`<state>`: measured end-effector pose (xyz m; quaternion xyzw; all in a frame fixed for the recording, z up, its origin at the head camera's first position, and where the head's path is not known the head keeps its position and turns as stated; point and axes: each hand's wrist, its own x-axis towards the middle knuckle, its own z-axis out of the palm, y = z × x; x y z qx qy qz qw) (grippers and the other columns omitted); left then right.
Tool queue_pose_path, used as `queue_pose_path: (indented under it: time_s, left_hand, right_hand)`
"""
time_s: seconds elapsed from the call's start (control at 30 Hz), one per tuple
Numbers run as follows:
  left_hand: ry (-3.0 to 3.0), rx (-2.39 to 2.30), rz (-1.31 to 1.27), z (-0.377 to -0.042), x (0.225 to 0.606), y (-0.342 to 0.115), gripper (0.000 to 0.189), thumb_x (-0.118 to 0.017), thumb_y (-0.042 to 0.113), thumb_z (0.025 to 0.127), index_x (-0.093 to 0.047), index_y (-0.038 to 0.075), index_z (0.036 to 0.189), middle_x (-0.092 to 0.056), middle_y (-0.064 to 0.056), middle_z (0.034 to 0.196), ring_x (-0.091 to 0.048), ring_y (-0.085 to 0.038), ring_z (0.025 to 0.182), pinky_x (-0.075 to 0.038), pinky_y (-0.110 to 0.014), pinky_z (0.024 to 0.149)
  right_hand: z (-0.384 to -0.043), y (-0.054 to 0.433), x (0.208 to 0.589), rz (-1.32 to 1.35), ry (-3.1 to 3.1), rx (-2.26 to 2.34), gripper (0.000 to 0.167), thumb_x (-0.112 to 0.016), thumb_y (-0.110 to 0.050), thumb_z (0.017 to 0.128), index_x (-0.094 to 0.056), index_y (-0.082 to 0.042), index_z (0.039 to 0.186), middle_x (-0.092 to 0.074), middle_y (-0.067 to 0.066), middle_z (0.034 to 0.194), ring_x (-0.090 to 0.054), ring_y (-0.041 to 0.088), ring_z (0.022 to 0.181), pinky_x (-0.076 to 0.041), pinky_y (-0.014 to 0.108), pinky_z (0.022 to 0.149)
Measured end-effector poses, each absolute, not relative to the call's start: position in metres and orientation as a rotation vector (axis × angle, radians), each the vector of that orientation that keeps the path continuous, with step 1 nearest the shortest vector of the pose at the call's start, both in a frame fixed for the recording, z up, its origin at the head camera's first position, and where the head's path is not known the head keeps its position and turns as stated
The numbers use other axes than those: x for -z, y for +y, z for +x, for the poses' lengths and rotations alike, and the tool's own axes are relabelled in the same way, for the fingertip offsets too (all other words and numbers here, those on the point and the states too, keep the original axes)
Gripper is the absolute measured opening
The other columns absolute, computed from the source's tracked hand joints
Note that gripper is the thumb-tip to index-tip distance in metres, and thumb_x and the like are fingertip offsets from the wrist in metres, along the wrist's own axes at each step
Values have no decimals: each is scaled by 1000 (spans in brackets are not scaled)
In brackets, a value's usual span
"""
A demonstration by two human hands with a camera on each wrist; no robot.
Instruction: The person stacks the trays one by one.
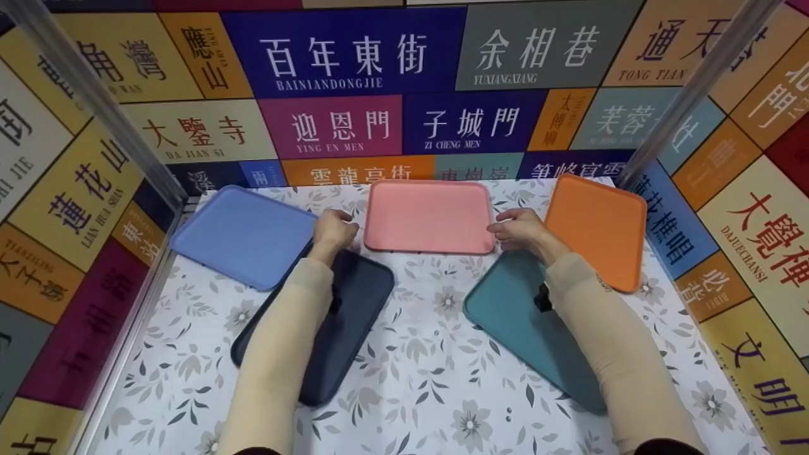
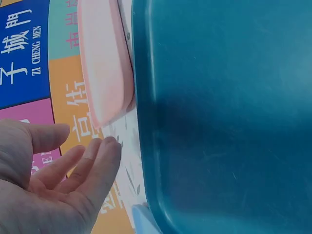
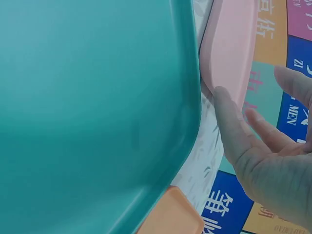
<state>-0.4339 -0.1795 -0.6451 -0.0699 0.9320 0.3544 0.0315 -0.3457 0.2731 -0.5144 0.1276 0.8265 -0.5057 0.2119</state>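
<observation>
A pink tray point(image 1: 430, 216) lies flat at the back middle of the table, between the two hands. My left hand point(image 1: 335, 232) is just off its left edge, with a small gap; the fingers point(image 2: 100, 163) are loosely bent and hold nothing. At the tray's right edge is my right hand point(image 1: 521, 229), fingers mostly straight. In the right wrist view one fingertip point(image 3: 222, 93) meets the pink tray's corner. Under the left forearm lies a dark navy tray point(image 1: 360, 316); a teal tray point(image 1: 515, 316) lies under the right forearm. Both are partly hidden by the sleeves.
A blue tray point(image 1: 243, 234) sits at the back left, by the navy one. An orange tray point(image 1: 597, 227) sits at the back right, beside the teal one. Printed sign panels point(image 1: 341, 47) and metal posts point(image 1: 708, 82) bound the flower-patterned tabletop point(image 1: 430, 379).
</observation>
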Motion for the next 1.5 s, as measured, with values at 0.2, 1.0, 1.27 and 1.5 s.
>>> queue_pose_path:
  time_s: [0.2,1.0,1.27,1.5]
  left_hand:
    - [2803,-1118,-311,-427,625,-159,43,-75,30,88,-84,14,128,-83,-10,130,-75,-33,123,-63,-42,106]
    - [2411,-1342,-527,-416,613,-122,76,-68,13,91,-51,6,165,-67,-14,151,-73,-25,109,-66,-32,82]
    - [2387,-1356,-485,-401,591,-119,53,-71,0,82,-67,-1,135,-72,-11,114,-71,-20,77,-64,-31,65]
    - [2346,-1373,-456,-375,552,-116,60,-57,1,98,-56,-3,157,-62,-18,156,-69,-26,118,-65,-32,97]
  right_hand:
    - [-355,269,522,417,2328,1422,63,-78,-22,104,-52,3,156,-65,5,110,-65,20,107,-66,40,104]
    - [-373,256,532,426,2338,1291,69,-68,11,92,-47,6,157,-57,13,122,-69,15,83,-71,30,77]
    - [-371,258,530,302,2319,1277,81,-61,14,88,-43,4,167,-57,24,138,-68,11,70,-69,27,68]
    - [-371,261,524,311,2260,1220,88,-65,12,92,-37,-6,174,-47,24,164,-71,19,101,-71,32,89]
